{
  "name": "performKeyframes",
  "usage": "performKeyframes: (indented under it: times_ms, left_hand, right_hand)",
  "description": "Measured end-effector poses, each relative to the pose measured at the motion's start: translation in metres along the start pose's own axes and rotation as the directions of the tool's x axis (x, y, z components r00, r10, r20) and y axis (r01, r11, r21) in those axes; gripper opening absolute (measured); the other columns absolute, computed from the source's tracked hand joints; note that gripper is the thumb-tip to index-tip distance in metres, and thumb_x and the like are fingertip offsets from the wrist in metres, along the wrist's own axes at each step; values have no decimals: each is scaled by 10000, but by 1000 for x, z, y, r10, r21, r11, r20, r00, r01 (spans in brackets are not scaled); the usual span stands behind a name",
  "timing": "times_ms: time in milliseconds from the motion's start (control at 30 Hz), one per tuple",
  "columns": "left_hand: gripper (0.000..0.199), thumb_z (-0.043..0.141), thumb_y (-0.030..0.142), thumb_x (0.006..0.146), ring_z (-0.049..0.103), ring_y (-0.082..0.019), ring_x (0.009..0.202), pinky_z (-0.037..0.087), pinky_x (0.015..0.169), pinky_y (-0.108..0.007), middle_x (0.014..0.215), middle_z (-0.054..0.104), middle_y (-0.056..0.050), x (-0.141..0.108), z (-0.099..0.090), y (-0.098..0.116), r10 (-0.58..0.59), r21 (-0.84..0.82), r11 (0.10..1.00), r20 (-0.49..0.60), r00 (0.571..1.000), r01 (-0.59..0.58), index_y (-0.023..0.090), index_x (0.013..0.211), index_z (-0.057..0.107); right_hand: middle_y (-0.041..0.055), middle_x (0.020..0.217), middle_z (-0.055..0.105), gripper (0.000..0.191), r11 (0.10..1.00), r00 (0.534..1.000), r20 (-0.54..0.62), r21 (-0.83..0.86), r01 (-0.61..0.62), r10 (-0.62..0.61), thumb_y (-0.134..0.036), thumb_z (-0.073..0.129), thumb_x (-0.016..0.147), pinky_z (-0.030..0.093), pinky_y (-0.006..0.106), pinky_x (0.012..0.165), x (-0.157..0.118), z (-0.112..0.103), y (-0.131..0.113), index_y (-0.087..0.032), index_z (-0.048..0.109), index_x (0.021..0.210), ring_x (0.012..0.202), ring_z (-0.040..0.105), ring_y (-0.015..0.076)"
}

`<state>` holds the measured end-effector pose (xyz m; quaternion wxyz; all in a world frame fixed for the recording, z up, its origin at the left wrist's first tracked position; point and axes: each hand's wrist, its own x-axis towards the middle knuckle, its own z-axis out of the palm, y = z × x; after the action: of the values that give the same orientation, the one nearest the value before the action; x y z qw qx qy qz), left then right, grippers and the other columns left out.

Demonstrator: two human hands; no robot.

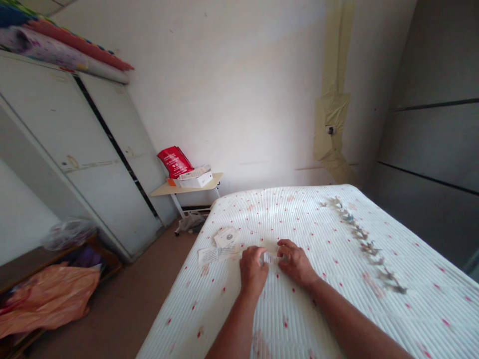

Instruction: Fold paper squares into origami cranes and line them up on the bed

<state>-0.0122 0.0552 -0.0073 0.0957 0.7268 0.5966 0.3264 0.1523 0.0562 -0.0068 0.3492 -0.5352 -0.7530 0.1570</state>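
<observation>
A small whitish piece of paper [268, 259] lies between my two hands, low over the bed cover. My left hand [253, 267] is curled with its thumb and fingers against the paper's left side. Just to the right, my right hand [296, 263] has bent fingers spread apart, close to the paper's other edge. Beyond my left hand, several printed paper sheets [226, 238] overlap on the cover. A row of several small folded paper figures [359, 231], seemingly cranes, runs along the right part of the bed.
Under everything is a white ribbed bed cover [284, 319] with small red marks. A small side table [160, 190] by the wall bears a red bag [175, 161] and a white box [196, 180]. Grey cabinets [101, 164] stand left, with an orange bag [52, 296] in front.
</observation>
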Motion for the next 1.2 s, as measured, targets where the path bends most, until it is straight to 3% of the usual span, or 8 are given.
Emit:
performKeyframes:
  times_ms: [167,233,467,633,767,1033,1200]
  left_hand:
    - [274,523,9,607,518,-167,893,389,820,-284,875,608,-19,2,1,-1,18,-84,996,-35,999,-21,191,799,593]
    - [264,513,11,613,525,-161,866,393,804,-278,850,613,-14,2,1,-2,4,-98,995,-28,1000,-7,188,791,592]
    - [174,517,90,670,565,-146,800,411,767,-267,784,644,-8,2,3,-5,-15,-176,984,21,1000,19,179,766,632]
    - [160,528,114,664,582,-151,777,436,736,-262,761,652,-21,4,4,-9,-52,-275,961,-44,998,38,155,764,645]
    - [173,512,107,666,588,-146,762,451,713,-252,750,649,-14,4,4,-10,-32,-330,944,-70,997,8,158,762,647]
    - [184,518,62,662,598,-141,768,471,715,-251,752,648,-24,3,2,-7,63,-326,940,-137,989,-105,166,732,653]
    - [188,529,42,655,597,-136,760,475,729,-257,737,645,-20,2,2,-4,128,-297,939,-168,977,-174,172,713,651]
  right_hand:
    - [30,751,580,112,994,997,-13,86,74,-74,-92,480,636,389,250,681,2,-4,-1,-192,531,631,760,549,161]
    - [15,693,550,88,986,997,-36,152,66,-61,-119,478,663,383,240,642,3,-3,1,-191,527,649,692,531,147]
    - [-18,622,494,58,932,998,-38,360,-39,57,-225,510,697,343,231,568,3,2,8,-186,530,660,589,465,123]
    - [-35,608,490,101,786,990,10,606,-120,143,-285,550,677,340,227,552,5,3,13,-187,529,686,570,449,111]
    - [-41,600,501,125,724,985,64,671,-162,161,-298,588,662,345,224,543,5,3,14,-183,541,679,557,448,102]
    - [-22,650,552,119,723,986,67,673,-156,150,-291,592,645,376,237,577,5,4,12,-182,585,693,592,488,115]
    - [-8,681,580,112,771,994,32,628,-103,106,-277,573,666,404,250,634,3,7,14,-185,616,716,643,523,130]
